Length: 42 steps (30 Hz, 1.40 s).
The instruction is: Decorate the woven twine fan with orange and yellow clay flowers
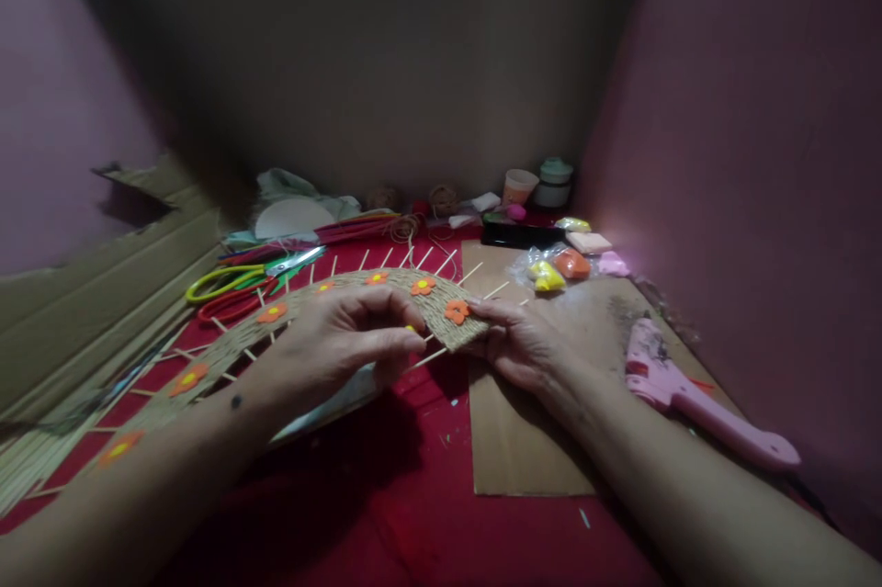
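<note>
A curved band (441,326) woven from twine on thin wooden sticks arches across the table. Orange flowers with yellow centres, such as this flower (423,286), sit along it. The rightmost flower (456,312) shows no yellow in its middle. My right hand (520,344) grips the band's right end, thumb on top beside that flower and fingers underneath. Above the band's inner edge, my left hand (351,330) is closed in a pinch. A small yellow piece (411,328), seemingly soft clay, shows between its thumb and forefinger, mostly hidden.
A pink glue gun (709,412) lies at the right by a cardboard sheet (524,449). Bagged yellow clay (547,276) and orange clay (571,263) lie beyond, near a black phone (522,234). Scissors (231,282) lie at left. A cup (519,187) and jar (554,183) stand behind.
</note>
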Motion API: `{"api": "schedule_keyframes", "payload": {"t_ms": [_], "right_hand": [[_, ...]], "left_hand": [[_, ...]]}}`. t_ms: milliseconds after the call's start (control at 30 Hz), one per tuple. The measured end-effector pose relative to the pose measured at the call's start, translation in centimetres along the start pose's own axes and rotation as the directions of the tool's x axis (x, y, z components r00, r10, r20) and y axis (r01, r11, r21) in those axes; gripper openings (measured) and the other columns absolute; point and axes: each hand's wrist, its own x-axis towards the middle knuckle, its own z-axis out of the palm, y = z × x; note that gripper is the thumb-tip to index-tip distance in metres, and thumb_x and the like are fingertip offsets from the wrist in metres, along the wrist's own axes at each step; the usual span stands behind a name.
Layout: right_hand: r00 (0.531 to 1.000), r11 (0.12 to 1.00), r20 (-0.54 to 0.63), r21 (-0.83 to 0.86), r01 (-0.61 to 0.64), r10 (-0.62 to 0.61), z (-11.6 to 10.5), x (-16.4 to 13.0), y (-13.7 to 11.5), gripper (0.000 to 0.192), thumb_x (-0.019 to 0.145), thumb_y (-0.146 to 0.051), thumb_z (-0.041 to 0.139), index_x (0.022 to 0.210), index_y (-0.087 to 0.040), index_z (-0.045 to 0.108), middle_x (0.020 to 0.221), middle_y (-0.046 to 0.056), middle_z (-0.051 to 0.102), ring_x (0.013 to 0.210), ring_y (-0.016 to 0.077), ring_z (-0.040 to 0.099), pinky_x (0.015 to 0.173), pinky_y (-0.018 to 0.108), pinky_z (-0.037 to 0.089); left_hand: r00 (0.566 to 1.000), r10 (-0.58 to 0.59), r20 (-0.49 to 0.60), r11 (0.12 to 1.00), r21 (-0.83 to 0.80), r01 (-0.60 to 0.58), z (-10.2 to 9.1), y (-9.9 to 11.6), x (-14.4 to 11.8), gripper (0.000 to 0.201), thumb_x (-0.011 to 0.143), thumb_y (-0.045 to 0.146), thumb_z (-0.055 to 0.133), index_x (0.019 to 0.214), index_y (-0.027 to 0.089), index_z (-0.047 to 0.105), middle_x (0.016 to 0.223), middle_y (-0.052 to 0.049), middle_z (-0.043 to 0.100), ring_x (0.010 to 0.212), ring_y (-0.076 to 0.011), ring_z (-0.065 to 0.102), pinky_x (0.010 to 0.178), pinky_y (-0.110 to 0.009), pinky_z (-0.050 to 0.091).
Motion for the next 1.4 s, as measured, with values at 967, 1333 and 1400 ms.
{"api": "schedule_keyframes", "payload": {"t_ms": [967, 1333, 1400], "right_hand": [[1.000, 1.000, 0.006, -0.011, -0.002, 0.002, 0.4, -0.4, -0.2, 0.010, 0.071, -0.009, 0.059, 0.076, -0.009, 0.067, 0.075, 0.010, 0.067, 0.069, 0.0192, 0.060, 0.067, 0.037, 0.053], [0.998, 1.000, 0.063, 0.003, -0.007, 0.007, 0.5, -0.5, -0.3, 0.012, 0.071, -0.011, 0.058, 0.077, -0.008, 0.068, 0.076, 0.012, 0.068, 0.071, 0.0206, 0.063, 0.070, 0.037, 0.053], [0.998, 1.000, 0.066, 0.002, -0.013, 0.013, 0.4, -0.4, -0.3, 0.012, 0.071, -0.011, 0.058, 0.077, -0.008, 0.068, 0.074, 0.011, 0.068, 0.070, 0.0200, 0.063, 0.071, 0.037, 0.052]], "left_hand": [[0.985, 0.170, -0.030, 0.970, 0.180, -0.162, 1.1, 1.8, 1.7, 0.014, 0.080, 0.030, 0.065, 0.086, 0.017, 0.066, 0.058, 0.003, 0.062, 0.048, -0.0084, 0.057, 0.043, -0.018, 0.045], [0.956, 0.295, -0.005, 0.808, 0.535, -0.246, 1.0, 0.5, 3.5, 0.020, 0.083, 0.028, 0.057, 0.095, 0.017, 0.068, 0.077, -0.002, 0.067, 0.066, -0.0115, 0.060, 0.062, -0.022, 0.050], [0.960, 0.282, 0.003, 0.778, 0.585, -0.230, 1.3, 0.7, 3.6, 0.022, 0.083, 0.028, 0.054, 0.095, 0.015, 0.068, 0.078, -0.004, 0.068, 0.066, -0.0127, 0.061, 0.063, -0.024, 0.049]]}}
